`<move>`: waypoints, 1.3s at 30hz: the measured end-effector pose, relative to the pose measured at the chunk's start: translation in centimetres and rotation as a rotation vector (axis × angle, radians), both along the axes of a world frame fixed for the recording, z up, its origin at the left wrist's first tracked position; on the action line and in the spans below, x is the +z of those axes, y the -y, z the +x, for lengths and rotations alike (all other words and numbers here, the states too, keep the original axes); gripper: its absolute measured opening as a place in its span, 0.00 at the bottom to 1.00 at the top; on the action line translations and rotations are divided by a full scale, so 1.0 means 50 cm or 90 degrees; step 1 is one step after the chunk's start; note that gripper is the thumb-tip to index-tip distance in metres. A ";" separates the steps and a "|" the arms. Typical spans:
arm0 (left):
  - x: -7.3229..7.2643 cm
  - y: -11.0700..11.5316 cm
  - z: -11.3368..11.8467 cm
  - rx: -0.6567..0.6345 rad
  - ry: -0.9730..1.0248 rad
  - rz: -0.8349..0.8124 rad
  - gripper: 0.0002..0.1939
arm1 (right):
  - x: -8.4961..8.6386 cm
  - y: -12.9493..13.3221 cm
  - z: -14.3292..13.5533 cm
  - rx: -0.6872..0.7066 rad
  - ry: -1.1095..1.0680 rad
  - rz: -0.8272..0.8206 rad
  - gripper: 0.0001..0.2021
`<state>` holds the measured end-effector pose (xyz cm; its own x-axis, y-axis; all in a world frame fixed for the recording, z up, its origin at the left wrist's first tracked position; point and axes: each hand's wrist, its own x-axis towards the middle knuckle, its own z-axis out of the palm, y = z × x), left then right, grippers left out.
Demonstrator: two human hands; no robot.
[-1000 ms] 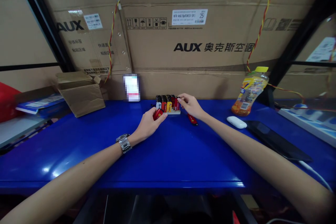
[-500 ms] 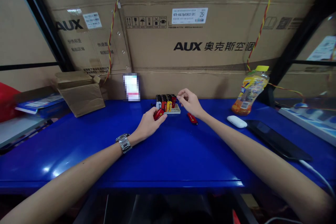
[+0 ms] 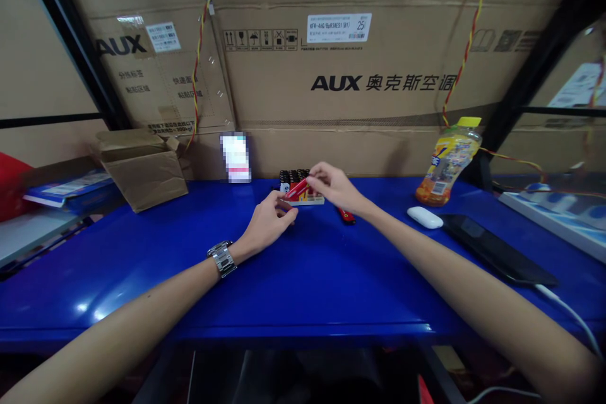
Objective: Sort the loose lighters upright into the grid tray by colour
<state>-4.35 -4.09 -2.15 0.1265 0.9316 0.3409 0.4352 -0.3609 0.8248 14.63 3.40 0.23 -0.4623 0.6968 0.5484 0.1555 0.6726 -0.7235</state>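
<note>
A red lighter (image 3: pixel 298 189) is pinched at its upper right end by my right hand (image 3: pixel 334 186), slanting down to the left in front of the tray. Its lower end reaches the fingertips of my left hand (image 3: pixel 272 218); I cannot tell whether they touch it. The left thumb and fingers are curved but apart. Just behind, a pale tray (image 3: pixel 315 201) holds several lighters (image 3: pixel 296 174) standing upright with black tops, partly hidden by the red one and my hands. Another red lighter (image 3: pixel 347 216) lies on the blue table below my right wrist.
A lit phone (image 3: pixel 237 158) leans on the large cardboard wall (image 3: pixel 269 95). An open carton (image 3: pixel 144 170) stands left. Toward the right are a drink bottle (image 3: pixel 447 164), a white earphone case (image 3: pixel 425 218), a black device with a cable (image 3: pixel 497 249) and a power strip (image 3: pixel 553 221).
The red lighter that was in my left hand is now in my right hand, tilted before the tray. The left fingers have loosened, and my right hand has shifted slightly left.
</note>
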 end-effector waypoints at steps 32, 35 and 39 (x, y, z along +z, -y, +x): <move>-0.002 0.001 0.001 -0.005 -0.080 0.014 0.10 | -0.060 -0.054 0.024 -0.194 0.139 0.137 0.12; -0.001 0.002 0.001 -0.008 -0.085 0.014 0.10 | -0.058 -0.049 0.024 -0.200 0.205 0.163 0.11; 0.001 0.003 0.002 -0.011 -0.082 0.023 0.09 | -0.049 -0.038 0.029 -0.254 0.278 0.185 0.15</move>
<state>-4.24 -4.24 -2.09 0.1879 0.9160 0.3544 0.5297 -0.3984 0.7488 16.07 5.29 -2.20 -0.4216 0.7122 0.5613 0.6714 0.6612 -0.3346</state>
